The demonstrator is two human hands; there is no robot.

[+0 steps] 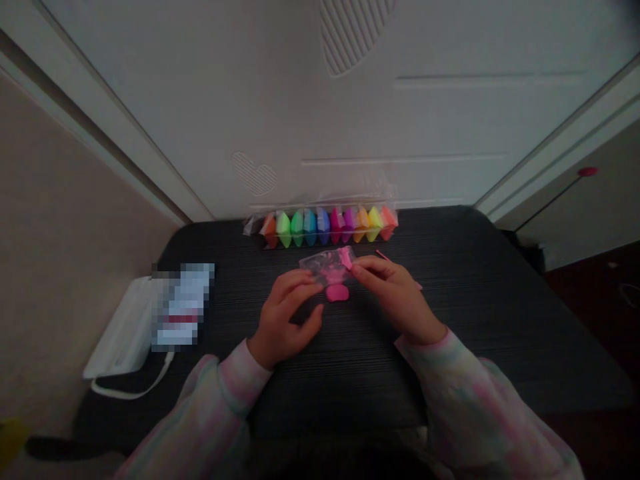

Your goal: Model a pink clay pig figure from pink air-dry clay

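Note:
A small see-through plastic wrapper (314,263) with pink smears lies on the dark table. My left hand (286,315) rests at its left edge, fingertips touching the film, thumb spread apart from the fingers. Between the thumb and fingertips of my right hand (395,293) is a bit of pink modelling clay (345,256) at the wrapper's right end. Just below the wrapper sits a flattened pink clay lump (337,293), apart from both hands. A thin pink stick (383,256) shows behind my right hand, partly hidden by it.
A row of wrapped clay packs (323,227) in many colours stands at the back of the table (475,293). To the left, a blurred-out phone-like device (183,307) leans by a white box-shaped object (125,327) with a white cable (135,396). A white panel (430,120) rises behind.

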